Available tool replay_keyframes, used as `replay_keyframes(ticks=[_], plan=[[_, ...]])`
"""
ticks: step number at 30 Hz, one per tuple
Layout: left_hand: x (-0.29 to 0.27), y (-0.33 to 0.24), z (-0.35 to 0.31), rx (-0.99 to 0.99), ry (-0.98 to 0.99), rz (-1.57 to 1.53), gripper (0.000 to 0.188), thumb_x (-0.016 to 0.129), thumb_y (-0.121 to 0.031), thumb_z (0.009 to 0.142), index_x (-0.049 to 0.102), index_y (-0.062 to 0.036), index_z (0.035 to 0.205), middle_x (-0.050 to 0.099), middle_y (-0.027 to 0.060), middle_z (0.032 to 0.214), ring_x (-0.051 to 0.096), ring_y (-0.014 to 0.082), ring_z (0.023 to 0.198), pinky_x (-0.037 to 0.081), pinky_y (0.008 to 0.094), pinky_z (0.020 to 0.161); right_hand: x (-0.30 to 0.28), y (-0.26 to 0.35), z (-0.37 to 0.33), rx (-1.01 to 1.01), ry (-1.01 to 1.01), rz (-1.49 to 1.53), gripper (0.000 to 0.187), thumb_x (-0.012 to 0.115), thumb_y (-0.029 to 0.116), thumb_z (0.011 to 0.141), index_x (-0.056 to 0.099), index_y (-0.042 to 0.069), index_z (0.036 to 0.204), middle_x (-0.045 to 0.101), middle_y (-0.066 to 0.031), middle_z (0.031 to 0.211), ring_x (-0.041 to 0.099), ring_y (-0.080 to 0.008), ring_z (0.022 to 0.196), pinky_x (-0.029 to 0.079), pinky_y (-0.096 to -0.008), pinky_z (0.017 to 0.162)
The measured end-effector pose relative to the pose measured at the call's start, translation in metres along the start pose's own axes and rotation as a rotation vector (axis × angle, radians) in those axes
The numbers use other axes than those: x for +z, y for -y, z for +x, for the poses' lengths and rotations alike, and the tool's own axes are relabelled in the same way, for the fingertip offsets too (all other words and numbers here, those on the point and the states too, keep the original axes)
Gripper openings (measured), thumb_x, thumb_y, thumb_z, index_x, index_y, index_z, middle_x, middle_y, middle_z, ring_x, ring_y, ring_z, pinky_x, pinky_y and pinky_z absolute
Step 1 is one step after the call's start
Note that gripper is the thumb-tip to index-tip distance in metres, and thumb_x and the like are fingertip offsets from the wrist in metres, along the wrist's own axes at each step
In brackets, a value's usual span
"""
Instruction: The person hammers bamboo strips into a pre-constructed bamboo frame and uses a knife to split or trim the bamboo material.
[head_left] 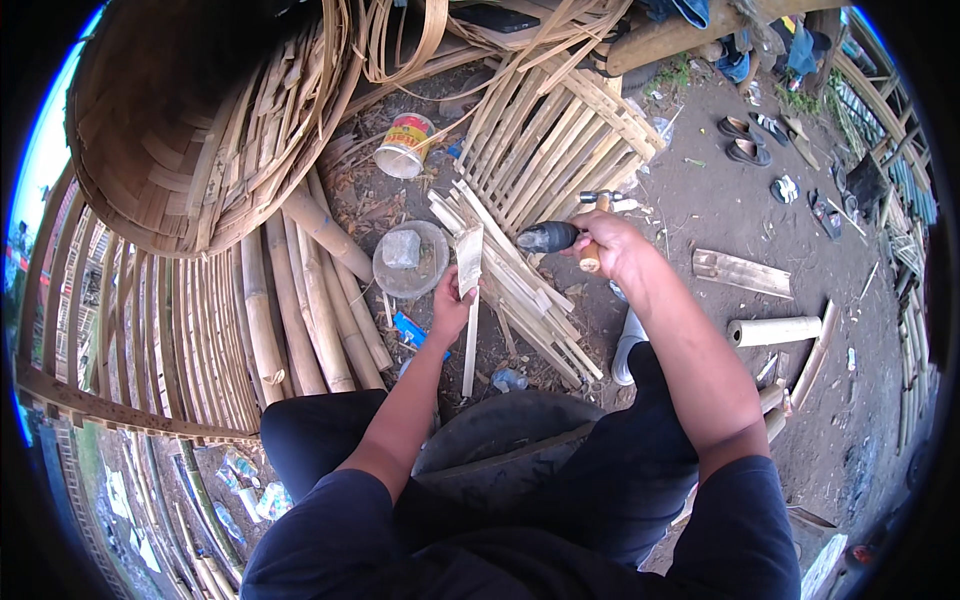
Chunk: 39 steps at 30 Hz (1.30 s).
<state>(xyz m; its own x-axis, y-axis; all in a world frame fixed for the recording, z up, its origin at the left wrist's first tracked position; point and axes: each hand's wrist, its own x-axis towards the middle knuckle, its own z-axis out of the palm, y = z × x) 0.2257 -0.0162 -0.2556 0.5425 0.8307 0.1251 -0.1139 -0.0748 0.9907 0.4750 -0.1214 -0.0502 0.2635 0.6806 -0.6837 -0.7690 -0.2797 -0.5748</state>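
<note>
My left hand (453, 303) is closed round a split bamboo piece (468, 257), pale and flat, held upright at the middle of the head view. To its right, my right hand (614, 244) grips a hammer (591, 259) with a wooden handle; its metal head points away from me. The same hand also holds a dark tool (547, 237) with a broad greyish end pointing left; its exact kind I cannot tell. Between and beyond my hands lies a pile of bamboo strips (525, 290). A slatted bamboo panel (560, 140) lies farther off.
A grey stone (401, 249) sits on a round pale lid (412, 282), near a yellow-and-red bucket (405, 146). Bamboo poles (320, 300) and a large woven bamboo piece (215, 180) fill the left. Split bamboo (742, 273) and shoes (748, 152) lie to the right.
</note>
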Motion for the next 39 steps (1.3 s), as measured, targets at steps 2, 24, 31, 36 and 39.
replay_keyframes(ticks=[2, 24, 31, 36, 39], plan=[[-0.008, -0.005, 0.004, 0.02, 0.009, 0.122, 0.038, 0.054, 0.009, 0.084, 0.047, -0.0015, 0.119, 0.061, 0.0051, 0.105, 0.058, 0.0127, 0.1, 0.043, 0.027, 0.09, -0.002, 0.0, 0.0, -0.003, 0.017, 0.008, 0.006, 0.045, -0.004, 0.086, 0.044, 0.001, 0.088, 0.048, -0.0199, 0.068, 0.041, -0.0147, 0.041, 0.03, -0.0198, 0.028], [-0.023, -0.21, -0.008, -0.236, 0.079, 0.303, 0.017, 0.057, -0.016, 0.091, 0.059, -0.0057, 0.104, 0.059, 0.0006, 0.097, 0.053, 0.0115, 0.091, 0.044, 0.0291, 0.08, 0.038, -0.021, -0.017, 0.054, 0.093, 0.062, 0.003, 0.05, -0.002, 0.087, 0.048, 0.0, 0.088, 0.046, -0.0084, 0.07, 0.037, -0.0089, 0.044, 0.032, -0.0196, 0.031], [-0.04, -0.14, 0.015, -0.224, -0.053, 0.51, 0.013, 0.064, -0.002, 0.082, 0.066, -0.0056, 0.095, 0.065, 0.0027, 0.09, 0.059, 0.0129, 0.084, 0.046, 0.0305, 0.078, 0.038, -0.026, -0.031, 0.023, 0.064, 0.007, 0.009, 0.054, 0.0, 0.087, 0.048, -0.002, 0.094, 0.048, -0.0072, 0.071, 0.038, -0.0065, 0.045, 0.034, -0.017, 0.034], [-0.06, -0.117, 0.018, -0.017, 0.026, 0.686, 0.016, 0.066, -0.002, 0.079, 0.067, -0.0056, 0.094, 0.067, 0.0069, 0.089, 0.062, 0.0164, 0.084, 0.047, 0.0308, 0.076, 0.037, -0.028, -0.029, 0.024, 0.069, -0.012, 0.01, 0.054, 0.0, 0.087, 0.049, -0.003, 0.095, 0.049, -0.007, 0.072, 0.037, -0.0062, 0.044, 0.034, -0.017, 0.034], [-0.07, -0.099, 0.019, -0.015, 0.137, 0.747, 0.019, 0.065, 0.003, 0.075, 0.066, -0.0043, 0.092, 0.067, 0.0076, 0.091, 0.062, 0.0164, 0.085, 0.048, 0.0305, 0.077, 0.037, -0.03, -0.027, 0.056, 0.097, -0.046, 0.009, 0.055, 0.0, 0.087, 0.05, -0.003, 0.094, 0.05, -0.0066, 0.073, 0.037, -0.0059, 0.044, 0.034, -0.0169, 0.034]])
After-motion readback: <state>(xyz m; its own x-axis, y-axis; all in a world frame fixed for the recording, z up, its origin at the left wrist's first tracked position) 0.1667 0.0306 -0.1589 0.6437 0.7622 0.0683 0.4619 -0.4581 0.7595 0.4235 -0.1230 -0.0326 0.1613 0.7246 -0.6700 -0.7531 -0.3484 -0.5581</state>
